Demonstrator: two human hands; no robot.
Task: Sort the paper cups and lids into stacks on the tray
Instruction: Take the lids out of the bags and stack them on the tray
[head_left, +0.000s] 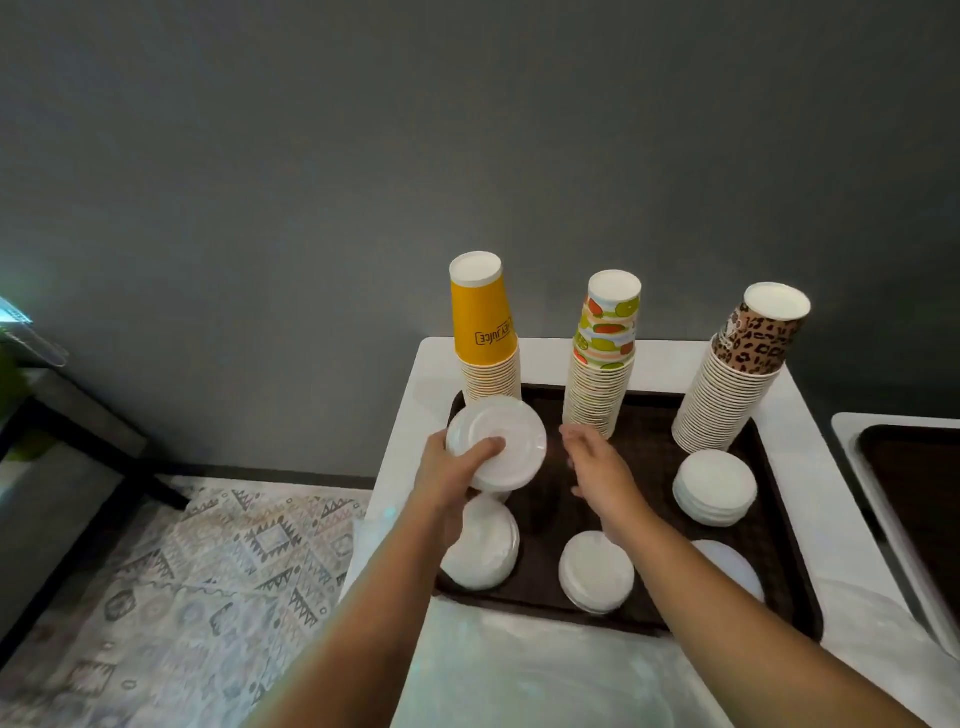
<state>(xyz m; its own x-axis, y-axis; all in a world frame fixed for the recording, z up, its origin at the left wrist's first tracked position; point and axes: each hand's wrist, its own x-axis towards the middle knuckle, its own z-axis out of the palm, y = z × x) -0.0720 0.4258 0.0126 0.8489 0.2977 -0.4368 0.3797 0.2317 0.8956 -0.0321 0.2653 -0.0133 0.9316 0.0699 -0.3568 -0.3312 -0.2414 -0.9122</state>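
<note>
Lid stack lifted over the tray's left edge

Left hand (451, 470) has its grip around a stack of white lids (497, 444) above the brown tray (644, 621); right hand (597, 462) hovers released over bare tray centre, between cup stacks (597, 384) and lid piles (596, 574).

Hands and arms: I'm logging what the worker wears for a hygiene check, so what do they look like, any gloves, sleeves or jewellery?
Both are bare. The left hand and right hand wear no gloves, and no rings, watch or bracelets show. Both forearms are uncovered as far as the bottom edge of the picture, so no sleeve comes into view. No markings or bandages are visible.
</note>
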